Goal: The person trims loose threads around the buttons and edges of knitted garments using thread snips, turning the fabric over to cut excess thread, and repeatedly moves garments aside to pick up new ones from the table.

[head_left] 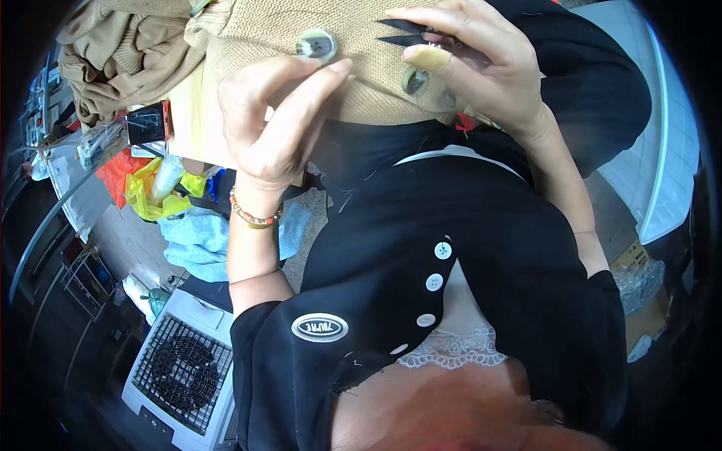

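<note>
A beige knitted garment lies over the tabletop and toward my lap. My left hand is closed in a pinch just below a round grey-brown button, a fingertip by its rim; whatever is between the fingers is too small to make out. In my right hand I hold small thread snips, their black blades apart and pointing left above the knit. A yellowish covering wraps my right thumb. Below the snips sits a second button on the garment, close to my right thumb.
More brown knitwear is heaped at the far left. A phone-like dark device lies at the table's left edge. Yellow bags, a blue towel and a fan unit are lower left; a white plastic container stands right.
</note>
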Motion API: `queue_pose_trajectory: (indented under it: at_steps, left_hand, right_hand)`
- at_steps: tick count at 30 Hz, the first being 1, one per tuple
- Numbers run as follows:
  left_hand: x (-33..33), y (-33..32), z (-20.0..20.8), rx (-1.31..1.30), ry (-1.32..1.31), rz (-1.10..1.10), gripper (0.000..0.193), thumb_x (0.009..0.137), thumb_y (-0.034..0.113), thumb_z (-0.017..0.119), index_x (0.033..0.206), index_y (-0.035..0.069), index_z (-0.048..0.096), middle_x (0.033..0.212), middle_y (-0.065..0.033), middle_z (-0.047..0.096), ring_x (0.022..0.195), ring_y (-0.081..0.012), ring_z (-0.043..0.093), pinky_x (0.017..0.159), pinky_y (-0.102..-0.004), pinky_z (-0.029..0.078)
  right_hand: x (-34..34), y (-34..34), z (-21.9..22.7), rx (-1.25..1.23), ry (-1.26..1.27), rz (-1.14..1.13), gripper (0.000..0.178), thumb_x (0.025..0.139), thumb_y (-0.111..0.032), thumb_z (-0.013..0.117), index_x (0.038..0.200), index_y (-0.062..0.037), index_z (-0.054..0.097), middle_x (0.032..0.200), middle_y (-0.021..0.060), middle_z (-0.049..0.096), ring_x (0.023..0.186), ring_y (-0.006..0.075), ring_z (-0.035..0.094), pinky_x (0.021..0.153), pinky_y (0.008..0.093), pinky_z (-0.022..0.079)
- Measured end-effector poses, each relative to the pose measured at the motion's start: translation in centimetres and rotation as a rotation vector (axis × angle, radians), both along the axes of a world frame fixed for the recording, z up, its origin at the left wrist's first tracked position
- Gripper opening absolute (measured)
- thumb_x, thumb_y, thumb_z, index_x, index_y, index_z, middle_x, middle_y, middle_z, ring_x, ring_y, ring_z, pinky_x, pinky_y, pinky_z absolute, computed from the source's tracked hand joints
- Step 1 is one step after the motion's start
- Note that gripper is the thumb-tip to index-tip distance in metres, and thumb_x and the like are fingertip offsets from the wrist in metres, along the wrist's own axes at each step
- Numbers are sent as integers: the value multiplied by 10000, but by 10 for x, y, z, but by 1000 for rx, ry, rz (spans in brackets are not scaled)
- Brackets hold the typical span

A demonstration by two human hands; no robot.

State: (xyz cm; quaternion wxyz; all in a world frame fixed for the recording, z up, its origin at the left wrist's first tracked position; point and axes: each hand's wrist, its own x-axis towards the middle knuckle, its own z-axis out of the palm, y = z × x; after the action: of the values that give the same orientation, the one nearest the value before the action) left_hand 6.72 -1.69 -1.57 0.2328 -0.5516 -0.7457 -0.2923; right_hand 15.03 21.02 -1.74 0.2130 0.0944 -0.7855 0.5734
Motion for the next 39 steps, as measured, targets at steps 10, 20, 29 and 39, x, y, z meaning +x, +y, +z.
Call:
queue_pose_trajectory:
  at_steps: [10,20,29,39]
  left_hand:
    - [4,13,7,279,-287,85,220,772,-55,748,970,35,718,958,-73,566,840,-162,631,698,-252,532]
    - [-12,26,8,414,-542,126,123,817,-8,730,938,4,714,953,-77,601,867,-145,590,764,-235,479]
    - [-15,25,11,363,-521,124,121,826,-12,722,945,1,705,948,-82,608,837,-142,595,736,-233,484]
    - [-25,24,31,127,-383,42,139,797,-11,734,929,18,703,875,-68,625,768,-133,601,678,-224,480]
  right_hand:
    - [-13,-7,13,367,180,-37,346,735,-140,772,1067,-71,702,761,55,544,646,198,578,550,291,465]
    - [-34,-6,-17,534,581,-224,327,774,-213,751,1072,-94,687,778,49,529,638,205,587,532,293,470]
    - [-43,-3,-3,589,647,-221,269,795,-239,720,1027,-108,685,775,36,525,653,195,586,521,291,461]
    - [-52,11,10,605,387,78,266,816,-262,706,1030,-105,687,784,63,520,704,237,587,552,347,441]
